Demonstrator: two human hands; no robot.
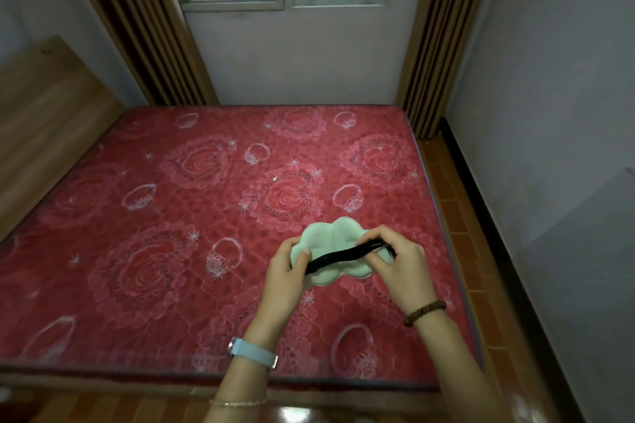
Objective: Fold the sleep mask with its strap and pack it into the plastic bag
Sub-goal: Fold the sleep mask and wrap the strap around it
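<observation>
A pale green, cloud-shaped sleep mask [328, 239] is held above the red mattress, its back side facing me. Its black strap [338, 255] is stretched across the mask from left to right. My left hand [288, 273] grips the mask's left end, with the thumb pressing the strap down. My right hand [400, 266] pinches the doubled strap at the mask's right end. No plastic bag is in view.
The red rose-patterned mattress [171, 216] fills the middle of the view, with a small white scrap [275, 178] on it. A wooden headboard [44, 113] stands at left, a window and curtains behind, a wall and tiled floor strip [457, 216] at right.
</observation>
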